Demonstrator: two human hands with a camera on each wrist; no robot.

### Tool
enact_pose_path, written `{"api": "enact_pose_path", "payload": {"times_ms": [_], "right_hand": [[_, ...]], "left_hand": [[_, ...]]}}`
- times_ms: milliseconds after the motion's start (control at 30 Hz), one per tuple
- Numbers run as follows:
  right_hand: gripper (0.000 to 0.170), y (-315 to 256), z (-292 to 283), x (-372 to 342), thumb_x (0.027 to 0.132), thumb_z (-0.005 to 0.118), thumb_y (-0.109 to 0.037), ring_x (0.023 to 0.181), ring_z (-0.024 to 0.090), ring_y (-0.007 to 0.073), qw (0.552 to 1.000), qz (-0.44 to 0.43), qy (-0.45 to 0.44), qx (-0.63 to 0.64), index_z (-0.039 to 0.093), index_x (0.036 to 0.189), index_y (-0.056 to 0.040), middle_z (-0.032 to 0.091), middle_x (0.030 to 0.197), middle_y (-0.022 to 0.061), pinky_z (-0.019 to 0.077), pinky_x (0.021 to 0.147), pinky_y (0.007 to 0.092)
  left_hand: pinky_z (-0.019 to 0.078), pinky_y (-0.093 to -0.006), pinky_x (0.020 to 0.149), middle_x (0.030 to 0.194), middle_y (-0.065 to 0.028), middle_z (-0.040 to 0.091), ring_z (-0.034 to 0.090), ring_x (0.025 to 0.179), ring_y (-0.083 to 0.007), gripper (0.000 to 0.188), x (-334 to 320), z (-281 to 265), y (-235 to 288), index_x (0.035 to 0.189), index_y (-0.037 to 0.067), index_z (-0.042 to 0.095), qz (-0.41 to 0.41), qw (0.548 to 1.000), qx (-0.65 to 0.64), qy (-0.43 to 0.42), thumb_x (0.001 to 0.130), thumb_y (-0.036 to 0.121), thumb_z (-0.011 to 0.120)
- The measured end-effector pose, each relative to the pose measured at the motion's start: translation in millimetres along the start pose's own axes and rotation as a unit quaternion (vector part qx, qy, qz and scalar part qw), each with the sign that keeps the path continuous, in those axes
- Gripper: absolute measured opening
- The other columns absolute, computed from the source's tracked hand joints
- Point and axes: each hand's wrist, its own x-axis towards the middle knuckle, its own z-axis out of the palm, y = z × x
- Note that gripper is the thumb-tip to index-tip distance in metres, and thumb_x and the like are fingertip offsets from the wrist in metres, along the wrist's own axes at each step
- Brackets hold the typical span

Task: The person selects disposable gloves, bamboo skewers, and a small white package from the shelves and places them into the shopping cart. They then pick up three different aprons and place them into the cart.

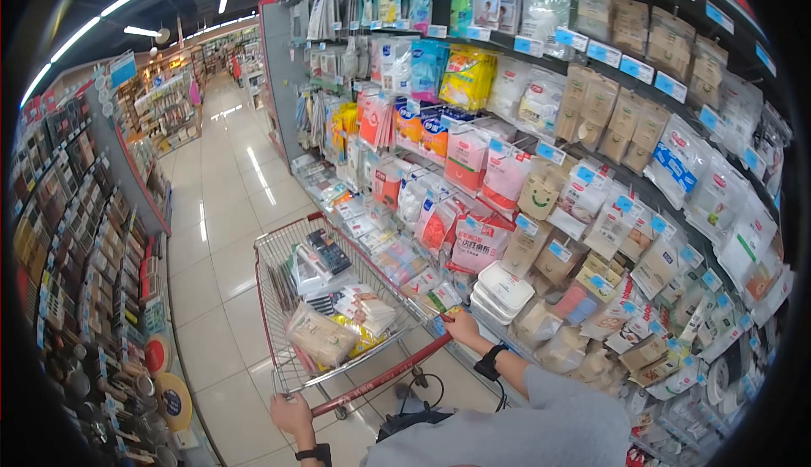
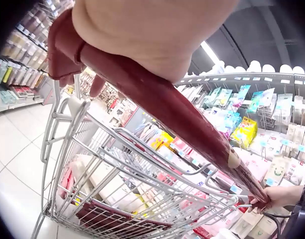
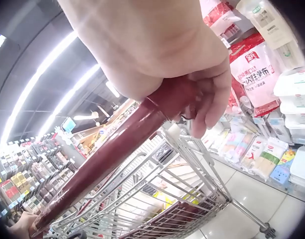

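Note:
Both hands hold the dark red handle [image 1: 384,376] of a wire shopping cart [image 1: 269,315]. My left hand [image 1: 291,416] lies over the handle's left end; in the left wrist view its palm covers the bar and fingertips [image 2: 96,85] show beneath it. At the other end my right hand [image 1: 467,332] grips, and in the right wrist view its fingers [image 3: 207,112] curl round the end piece. Inside the cart lie a beige package [image 1: 323,336], a yellow packet [image 1: 365,337], a white package with a picture [image 1: 359,305] and a dark box [image 1: 329,250].
Shelves of hanging bagged goods [image 1: 473,154] line the right side, close to the cart. Stacked white-lidded containers [image 1: 504,288] stand near my right hand. Left are racks of kitchen tools [image 1: 84,298]. A tiled aisle [image 1: 224,163] runs ahead between them.

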Motion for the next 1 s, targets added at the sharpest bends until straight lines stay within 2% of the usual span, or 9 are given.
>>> {"api": "enact_pose_path", "payload": {"times_ms": [67, 167, 267, 433, 600, 700, 867, 933, 1000], "right_hand": [[0.023, -16.0, -4.2, 4.0, 0.072, 0.066, -0.027, 0.077, 0.070, 0.0351, 1.000, 0.010, -0.001, 0.005, 0.076, 0.091, -0.0180, 0.070, 0.077, 0.0157, 0.0546, 0.070, 0.0461], [0.026, -35.1, -2.0, 22.0, 0.072, 0.065, -0.024, 0.083, 0.071, 0.0367, 0.982, -0.002, -0.029, -0.188, 0.074, 0.089, -0.0058, 0.071, 0.085, 0.0204, 0.0561, 0.072, 0.0461], [0.032, -56.8, 10.6, 36.6, 0.073, 0.064, -0.024, 0.085, 0.071, 0.0374, 0.970, -0.053, -0.040, -0.235, 0.072, 0.091, 0.0004, 0.071, 0.089, 0.0227, 0.0564, 0.074, 0.0452], [0.043, -71.8, 28.5, 58.0, 0.075, 0.067, -0.039, 0.083, 0.070, 0.0402, 0.983, -0.058, -0.028, -0.173, 0.072, 0.089, 0.0006, 0.070, 0.087, 0.0250, 0.0549, 0.075, 0.0481], [0.042, -86.7, 43.7, 88.6, 0.075, 0.066, -0.039, 0.082, 0.070, 0.0401, 0.982, -0.055, -0.017, -0.179, 0.072, 0.086, 0.0017, 0.070, 0.085, 0.0250, 0.0546, 0.076, 0.0487], [0.039, -97.5, 52.7, 108.7, 0.076, 0.067, -0.038, 0.083, 0.069, 0.0391, 0.984, -0.062, -0.005, -0.169, 0.072, 0.087, -0.0006, 0.070, 0.086, 0.0217, 0.0546, 0.075, 0.0485], [0.038, -129.6, 59.7, 137.7, 0.081, 0.065, -0.035, 0.084, 0.068, 0.0397, 0.987, -0.047, -0.010, -0.151, 0.068, 0.092, 0.0007, 0.069, 0.086, 0.0237, 0.0533, 0.076, 0.0486], [0.035, -141.4, 65.3, 151.0, 0.078, 0.068, -0.032, 0.083, 0.069, 0.0386, 0.988, -0.067, 0.057, -0.125, 0.069, 0.089, 0.0015, 0.069, 0.087, 0.0232, 0.0540, 0.075, 0.0480], [0.035, -146.4, 75.4, 170.0, 0.079, 0.068, -0.030, 0.083, 0.068, 0.0386, 0.988, -0.067, 0.068, -0.117, 0.066, 0.092, 0.0024, 0.069, 0.088, 0.0234, 0.0538, 0.075, 0.0485]], "left_hand": [[0.0494, -0.0458, 0.073, 0.087, -0.0144, 0.064, 0.063, 0.081, -0.0351, 0.023, 6.8, 0.0, 3.3, 0.083, 0.004, 0.065, 0.017, 1.000, 0.005, -0.003, 0.073, 0.025, 0.070], [0.0492, -0.0465, 0.072, 0.086, -0.0137, 0.063, 0.063, 0.080, -0.0347, 0.023, 17.2, 2.1, 5.8, 0.081, 0.004, 0.065, 0.027, 1.000, 0.011, -0.002, 0.074, 0.026, 0.069], [0.0492, -0.0472, 0.073, 0.086, -0.0137, 0.064, 0.063, 0.081, -0.0349, 0.023, 30.4, 1.4, 14.1, 0.080, 0.004, 0.065, 0.022, 1.000, 0.013, -0.001, 0.074, 0.026, 0.069], [0.0499, -0.0460, 0.075, 0.089, -0.0143, 0.063, 0.063, 0.084, -0.0342, 0.023, 58.0, 10.6, 19.4, 0.081, 0.003, 0.066, 0.020, 0.999, 0.012, -0.024, 0.075, 0.025, 0.067], [0.0510, -0.0454, 0.076, 0.091, -0.0157, 0.064, 0.064, 0.085, -0.0344, 0.023, 91.0, 30.6, 21.4, 0.082, 0.003, 0.068, 0.021, 0.999, 0.013, -0.022, 0.074, 0.024, 0.066], [0.0514, -0.0460, 0.076, 0.092, -0.0160, 0.064, 0.064, 0.086, -0.0346, 0.023, 109.7, 37.4, 30.9, 0.082, 0.002, 0.069, 0.030, 0.999, 0.020, -0.021, 0.074, 0.024, 0.066], [0.0516, -0.0467, 0.075, 0.093, -0.0165, 0.064, 0.064, 0.086, -0.0352, 0.025, 150.2, 57.2, 39.9, 0.081, 0.002, 0.069, 0.030, 0.999, 0.024, -0.033, 0.074, 0.026, 0.066], [0.0516, -0.0468, 0.075, 0.093, -0.0166, 0.063, 0.064, 0.086, -0.0356, 0.026, 167.2, 65.2, 46.1, 0.081, 0.002, 0.069, 0.041, 0.998, 0.024, -0.036, 0.075, 0.027, 0.066], [0.0515, -0.0468, 0.075, 0.093, -0.0165, 0.063, 0.064, 0.087, -0.0356, 0.027, 184.1, 75.1, 52.9, 0.081, 0.002, 0.069, 0.038, 0.998, 0.036, -0.042, 0.075, 0.028, 0.066]]}}
